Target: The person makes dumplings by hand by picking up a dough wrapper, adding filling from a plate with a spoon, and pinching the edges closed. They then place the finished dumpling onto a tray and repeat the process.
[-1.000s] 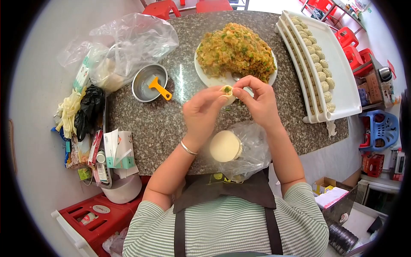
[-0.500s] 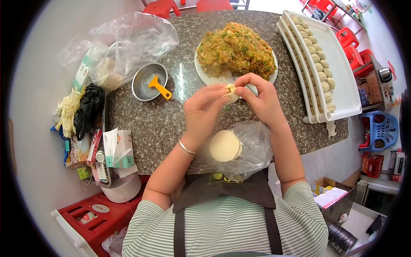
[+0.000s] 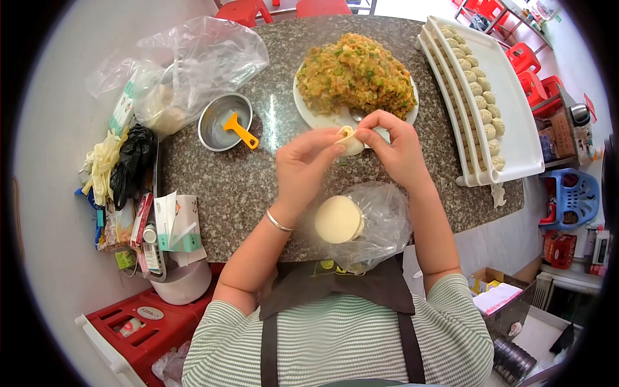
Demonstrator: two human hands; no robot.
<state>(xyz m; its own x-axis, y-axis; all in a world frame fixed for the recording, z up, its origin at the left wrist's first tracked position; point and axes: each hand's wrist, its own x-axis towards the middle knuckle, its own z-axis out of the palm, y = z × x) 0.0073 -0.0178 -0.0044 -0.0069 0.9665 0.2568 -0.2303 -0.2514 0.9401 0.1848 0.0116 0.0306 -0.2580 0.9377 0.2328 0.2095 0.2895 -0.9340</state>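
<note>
A pale dough wrapper, partly folded at its top, hangs between my hands just in front of the filling plate. My left hand pinches its left edge, and my right hand pinches the right edge. Chopped orange and green filling is heaped on a white plate, with part of a spoon showing at its near edge. Nearer my body, round flat wrappers lie stacked on a clear plastic bag.
Stacked white trays with rows of pleated dumplings stand at the right. A metal bowl with a yellow-handled scraper is left of the plate. Plastic bags and a tissue box line the left side.
The dough between my fingers is opened a little wider and shows more of its surface. My fingertips have shifted slightly along its edge.
</note>
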